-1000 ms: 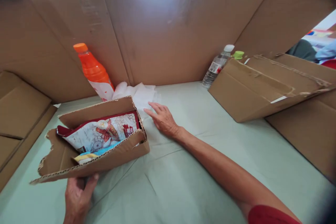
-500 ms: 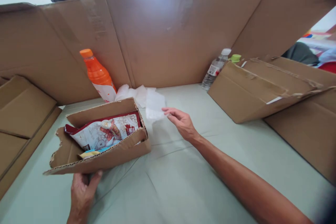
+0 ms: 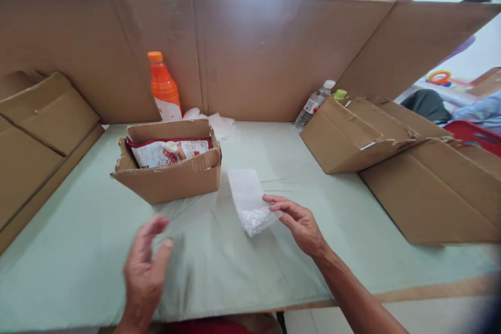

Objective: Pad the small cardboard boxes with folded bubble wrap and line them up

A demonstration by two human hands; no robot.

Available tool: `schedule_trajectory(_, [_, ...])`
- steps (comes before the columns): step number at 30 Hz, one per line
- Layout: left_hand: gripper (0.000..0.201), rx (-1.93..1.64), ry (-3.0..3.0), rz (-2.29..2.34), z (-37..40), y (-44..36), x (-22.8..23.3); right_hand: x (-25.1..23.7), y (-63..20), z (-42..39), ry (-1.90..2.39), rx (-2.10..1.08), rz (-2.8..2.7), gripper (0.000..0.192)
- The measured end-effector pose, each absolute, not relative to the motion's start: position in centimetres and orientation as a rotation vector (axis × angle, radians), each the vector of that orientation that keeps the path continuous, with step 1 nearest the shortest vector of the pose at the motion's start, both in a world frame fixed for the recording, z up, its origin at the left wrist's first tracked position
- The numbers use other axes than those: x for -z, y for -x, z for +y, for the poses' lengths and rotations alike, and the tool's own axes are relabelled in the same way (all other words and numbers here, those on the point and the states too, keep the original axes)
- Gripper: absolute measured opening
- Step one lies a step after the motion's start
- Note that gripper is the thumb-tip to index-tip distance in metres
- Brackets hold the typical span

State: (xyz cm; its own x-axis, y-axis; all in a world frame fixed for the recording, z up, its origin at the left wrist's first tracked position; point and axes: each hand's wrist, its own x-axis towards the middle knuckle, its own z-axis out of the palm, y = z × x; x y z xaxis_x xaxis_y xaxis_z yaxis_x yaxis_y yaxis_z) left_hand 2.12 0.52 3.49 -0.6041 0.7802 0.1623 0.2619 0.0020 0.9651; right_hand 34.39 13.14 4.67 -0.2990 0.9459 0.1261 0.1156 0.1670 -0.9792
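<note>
My right hand (image 3: 296, 221) pinches a clear plastic bag (image 3: 249, 200) at its near end, just above the pale green table cover (image 3: 352, 219). My left hand (image 3: 144, 263) hovers open over the cover, near the front edge, holding nothing. Behind it stands a torn cardboard box (image 3: 172, 177) with a red and white snack packet (image 3: 170, 150) inside. More white plastic bags (image 3: 219, 122) lie heaped behind the box.
An orange drink bottle (image 3: 163, 86) stands at the back by the cardboard wall (image 3: 266, 52). A clear water bottle (image 3: 313, 104) and a green-capped bottle (image 3: 340, 95) sit behind a flattened carton (image 3: 352, 135) on the right. Folded cardboard (image 3: 43, 125) lies at left.
My right hand pulled a plastic bag from the heap toward me. My left hand let go of the cardboard box, which now rests farther back. The view rose and pulled back.
</note>
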Motion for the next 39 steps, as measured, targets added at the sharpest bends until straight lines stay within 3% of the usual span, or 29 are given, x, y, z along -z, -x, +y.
schedule_trajectory(4, [0.062,-1.143,-0.87,1.312,0.7,-6.9,-3.7,-4.7,-32.3,10.7,0.938,-1.276,-1.637,0.018])
schedule_trajectory(10, [0.062,-1.074,-0.572,1.032,3.0,-9.3,-3.7,-4.5,-31.5,8.3,0.926,-1.242,-1.845,0.018])
schedule_trajectory(16, [0.06,-1.107,-0.384,1.06,2.8,-9.1,-3.7,-5.1,-33.6,7.1,0.966,-0.831,-2.059,0.029])
schedule_trajectory(21, [0.06,-1.114,-0.336,1.037,2.5,-9.3,-4.1,-4.9,-32.0,5.7,0.817,-0.436,-2.443,0.063])
schedule_trajectory(24, [0.062,-1.073,-0.369,1.024,1.9,-9.0,-4.3,-3.8,-30.6,5.9,0.82,-0.247,-2.452,0.049])
schedule_trajectory(29, [0.054,-1.073,-0.885,1.305,-0.2,-7.3,-4.4,-3.2,-30.5,7.0,1.011,-0.568,-2.227,0.027])
schedule_trajectory(35, [0.063,-1.051,-1.499,1.533,0.3,-8.1,-3.6,-3.3,-30.1,8.1,1.247,-1.171,-2.084,0.033])
schedule_trajectory(37, [0.058,-0.977,-1.547,1.539,1.5,-8.9,-3.2,-3.2,-30.1,8.1,1.258,-1.14,-2.056,0.032])
schedule_trajectory(39, [0.055,-0.916,-1.577,1.606,2.7,-9.4,-2.9,-3.5,-30.5,7.5,1.247,-0.888,-2.049,0.03])
